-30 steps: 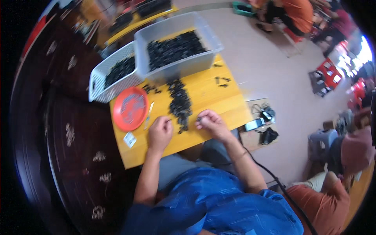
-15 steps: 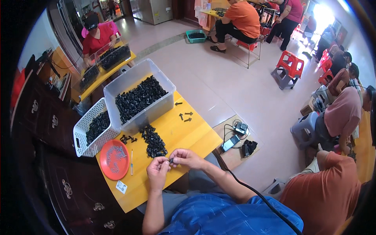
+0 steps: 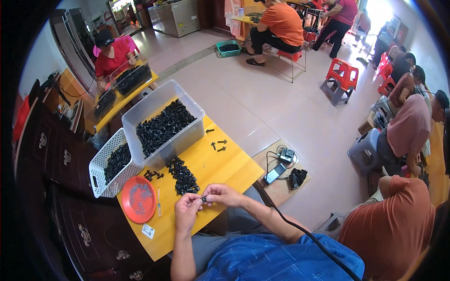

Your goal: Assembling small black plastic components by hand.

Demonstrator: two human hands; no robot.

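Above the near edge of the yellow table point(image 3: 225, 168), my left hand point(image 3: 187, 208) and my right hand point(image 3: 220, 194) meet fingertip to fingertip. Both pinch one small black plastic part point(image 3: 204, 199), mostly covered by the fingers. Just beyond them lies a heap of similar black parts point(image 3: 183, 177). To the left of my hands rests a red-orange plate point(image 3: 125, 202) with many small metallic pieces on it. A thin stick-like tool point(image 3: 159, 203) and a white printed label point(image 3: 148, 231) lie beside the plate.
A clear plastic bin point(image 3: 197, 122) and a white perforated basket point(image 3: 97, 165), both holding black parts, stand at the table's far left. Several T-shaped black pieces point(image 3: 219, 146) lie on the right. A black cable point(image 3: 309, 229) crosses my right arm. Co-workers sit around.
The view has shifted slightly, so the table and bins sit a little lower. Both hands keep pinching the small black part, with only slight finger movement.
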